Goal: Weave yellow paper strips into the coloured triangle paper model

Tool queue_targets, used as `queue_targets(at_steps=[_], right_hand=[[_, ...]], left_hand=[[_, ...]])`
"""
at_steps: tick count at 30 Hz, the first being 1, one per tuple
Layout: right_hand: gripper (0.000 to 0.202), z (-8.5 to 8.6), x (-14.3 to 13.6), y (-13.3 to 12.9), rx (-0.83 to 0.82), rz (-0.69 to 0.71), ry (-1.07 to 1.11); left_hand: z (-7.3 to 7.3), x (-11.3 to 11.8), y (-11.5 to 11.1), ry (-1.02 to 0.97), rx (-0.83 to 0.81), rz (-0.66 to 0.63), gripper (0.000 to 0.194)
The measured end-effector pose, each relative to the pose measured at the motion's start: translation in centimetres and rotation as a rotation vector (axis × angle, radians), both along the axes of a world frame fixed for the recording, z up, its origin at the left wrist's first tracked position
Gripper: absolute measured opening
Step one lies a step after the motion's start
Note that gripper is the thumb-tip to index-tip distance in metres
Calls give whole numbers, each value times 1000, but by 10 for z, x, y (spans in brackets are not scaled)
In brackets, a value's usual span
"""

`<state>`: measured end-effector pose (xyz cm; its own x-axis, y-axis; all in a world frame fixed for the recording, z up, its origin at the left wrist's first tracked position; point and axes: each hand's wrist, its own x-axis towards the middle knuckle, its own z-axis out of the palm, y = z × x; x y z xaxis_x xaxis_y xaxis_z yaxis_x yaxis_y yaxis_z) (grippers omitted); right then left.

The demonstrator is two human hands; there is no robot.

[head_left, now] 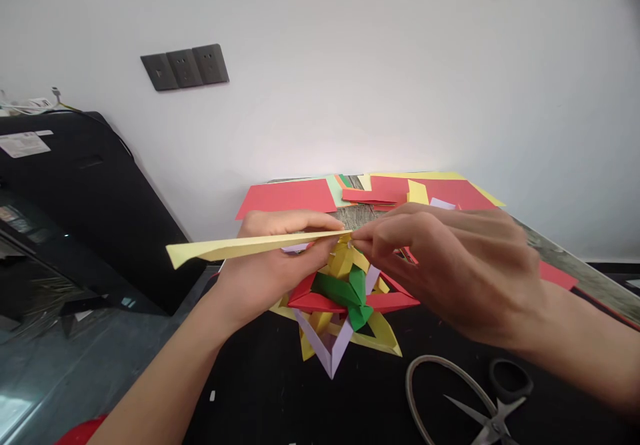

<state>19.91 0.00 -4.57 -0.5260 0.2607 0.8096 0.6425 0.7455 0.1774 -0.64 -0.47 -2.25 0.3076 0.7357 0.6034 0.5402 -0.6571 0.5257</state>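
Note:
A folded pale yellow paper strip (240, 246) lies across my left hand (280, 265), its far end sticking out to the left. Thumb and fingers of that hand pinch the strip near its right end. My right hand (450, 265) closes its fingertips on the same end, right above the top of a paper star ornament (345, 298). This ornament is built of folded green, red, lilac and yellow pieces, with points spreading downward. Its upper part is partly hidden by both hands, and I cannot tell whether the strip is joined to it.
Open scissors (495, 425) and a grey ring (413, 391) lie on the black surface at lower right. Red paper sheets (293, 197) and other coloured paper rest along the wall. A black cabinet (95, 205) stands at left, below wall sockets (185, 68).

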Motion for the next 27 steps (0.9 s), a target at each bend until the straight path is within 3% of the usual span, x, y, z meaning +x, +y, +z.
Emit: queue_targets(at_steps=[6,13,16,27], right_hand=[[23,-4,-2,-5,118,-166,19],[24,8,-10,-9,59,-58,-79],[28,13,-15,-11,104,-22,-91],[27,21,-23,-20,46,-59,-128]], left_hand=[[-1,0,-1,0,-21,25,13],[0,1,0,-28,-47,5,13],[-1,2,0,-53,-82,-6,11],[-3,2,-2,-61,-119,22,17]])
